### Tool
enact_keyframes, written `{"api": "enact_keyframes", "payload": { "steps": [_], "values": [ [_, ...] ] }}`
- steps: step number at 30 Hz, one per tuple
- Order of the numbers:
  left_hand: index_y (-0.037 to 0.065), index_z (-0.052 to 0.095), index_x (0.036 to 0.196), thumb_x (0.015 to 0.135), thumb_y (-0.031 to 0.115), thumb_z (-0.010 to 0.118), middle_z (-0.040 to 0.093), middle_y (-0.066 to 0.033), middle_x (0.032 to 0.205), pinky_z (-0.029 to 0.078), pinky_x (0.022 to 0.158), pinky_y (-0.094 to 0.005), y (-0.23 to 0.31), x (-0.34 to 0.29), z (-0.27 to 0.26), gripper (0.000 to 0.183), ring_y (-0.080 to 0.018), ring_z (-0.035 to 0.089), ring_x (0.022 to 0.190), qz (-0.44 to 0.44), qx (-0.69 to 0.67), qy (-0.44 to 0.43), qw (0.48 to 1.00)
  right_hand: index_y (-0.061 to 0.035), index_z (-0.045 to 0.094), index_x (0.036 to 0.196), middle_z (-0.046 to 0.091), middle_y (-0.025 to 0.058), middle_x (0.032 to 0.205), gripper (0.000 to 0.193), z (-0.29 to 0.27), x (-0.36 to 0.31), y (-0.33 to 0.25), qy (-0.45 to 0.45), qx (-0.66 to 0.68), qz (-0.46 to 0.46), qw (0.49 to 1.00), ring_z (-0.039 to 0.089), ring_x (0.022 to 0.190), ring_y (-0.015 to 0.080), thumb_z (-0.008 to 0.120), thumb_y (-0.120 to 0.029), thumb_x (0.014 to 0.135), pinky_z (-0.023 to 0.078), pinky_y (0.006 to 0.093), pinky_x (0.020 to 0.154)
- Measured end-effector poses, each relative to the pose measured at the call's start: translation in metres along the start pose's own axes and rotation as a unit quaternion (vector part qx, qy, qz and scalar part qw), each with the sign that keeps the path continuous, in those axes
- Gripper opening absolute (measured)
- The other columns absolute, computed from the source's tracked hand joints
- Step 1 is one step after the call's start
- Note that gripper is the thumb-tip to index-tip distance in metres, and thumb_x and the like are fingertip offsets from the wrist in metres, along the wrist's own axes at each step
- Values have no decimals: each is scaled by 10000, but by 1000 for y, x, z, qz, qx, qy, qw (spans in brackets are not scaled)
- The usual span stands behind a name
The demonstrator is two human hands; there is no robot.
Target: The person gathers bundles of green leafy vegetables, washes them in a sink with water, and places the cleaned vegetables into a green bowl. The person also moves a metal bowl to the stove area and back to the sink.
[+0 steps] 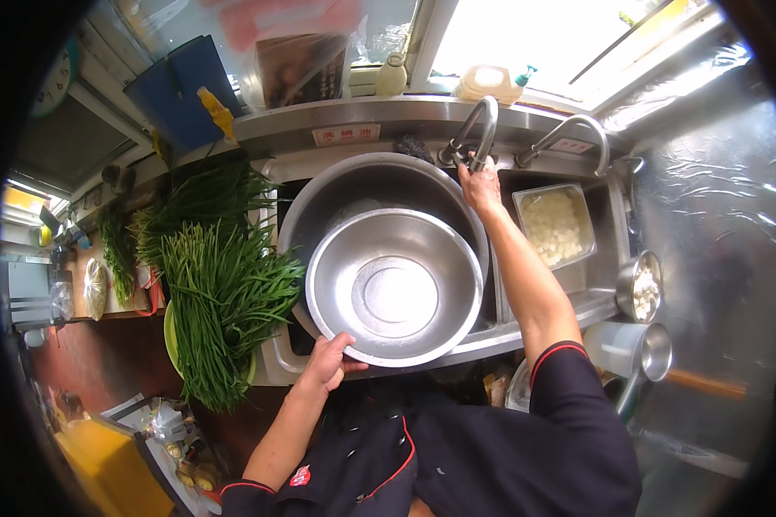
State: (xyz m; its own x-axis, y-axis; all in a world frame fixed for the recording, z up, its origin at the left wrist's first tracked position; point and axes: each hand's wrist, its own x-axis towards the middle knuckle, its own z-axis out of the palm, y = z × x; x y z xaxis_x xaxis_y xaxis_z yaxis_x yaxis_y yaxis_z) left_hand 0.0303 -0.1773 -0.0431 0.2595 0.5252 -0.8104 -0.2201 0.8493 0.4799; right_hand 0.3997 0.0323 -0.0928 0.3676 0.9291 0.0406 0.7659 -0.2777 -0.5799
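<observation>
My left hand (pixel 326 362) grips the near rim of a wide stainless steel bowl (pixel 447 258), thumb over the edge. Nothing shows inside the bowl except a bright round base. Under and behind it, a larger metal basin (pixel 306 202) sits in the left sink. My right hand (pixel 481 185) reaches to the far side and closes on the base of the curved faucet (pixel 490 121), by its handle; the fingers are partly hidden. No running water can be made out.
Long green leafy vegetables (pixel 224 302) are heaped left of the sink. A clear tub of pale cubes (pixel 556 226) stands in the right sink, below a second faucet (pixel 591 129). A small metal bowl of white pieces (pixel 643 289) sits at the right edge. Bottles line the windowsill.
</observation>
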Motion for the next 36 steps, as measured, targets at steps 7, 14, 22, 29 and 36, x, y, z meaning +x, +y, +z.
{"api": "enact_keyframes", "payload": {
  "steps": [7, 14, 22, 29, 36],
  "values": [
    [-59, 560, 1094, 831, 110, 565, 645, -138, 949, 601, 544, -336, -1, 30, 14, 313, -232, 666, 780, -1, -8, 0, 1000, -55, 643, 1075, 576, 154, 1071, 291, -1, -35, 2, -61, -89, -155, 982, 589, 993, 354, 652, -227, 840, 489, 445, 842],
    [-76, 574, 1055, 827, 106, 566, 647, -140, 938, 594, 520, -325, 7, 41, 19, 292, -231, 664, 755, 21, 0, -10, 1000, -75, 658, 959, 629, 103, 953, 295, -36, -81, 20, -128, -98, 1, 987, 625, 924, 283, 764, -248, 745, 500, 393, 811],
    [-88, 587, 1033, 819, 106, 579, 653, -129, 953, 577, 479, -321, 1, 51, 9, 289, -218, 662, 742, 32, 22, -9, 999, -30, 657, 864, 686, 131, 888, 304, -58, -80, 17, -159, -43, 139, 977, 667, 860, 253, 798, -228, 682, 528, 359, 798],
    [-92, 597, 1058, 804, 96, 596, 663, -121, 965, 560, 651, -330, -13, 71, -16, 317, -204, 650, 815, 102, 35, -4, 994, -27, 617, 736, 639, 107, 699, 267, -58, -78, 30, -219, 23, 188, 957, 628, 659, 181, 763, -234, 652, 513, 319, 635],
    [-98, 607, 1032, 802, 97, 598, 666, -122, 967, 550, 694, -342, -4, 67, -15, 302, -211, 648, 844, 126, 20, 14, 992, -36, 610, 713, 586, 52, 640, 249, -34, -75, 48, -243, 112, 193, 944, 561, 591, 145, 741, -243, 665, 466, 310, 544]
  ]
}}
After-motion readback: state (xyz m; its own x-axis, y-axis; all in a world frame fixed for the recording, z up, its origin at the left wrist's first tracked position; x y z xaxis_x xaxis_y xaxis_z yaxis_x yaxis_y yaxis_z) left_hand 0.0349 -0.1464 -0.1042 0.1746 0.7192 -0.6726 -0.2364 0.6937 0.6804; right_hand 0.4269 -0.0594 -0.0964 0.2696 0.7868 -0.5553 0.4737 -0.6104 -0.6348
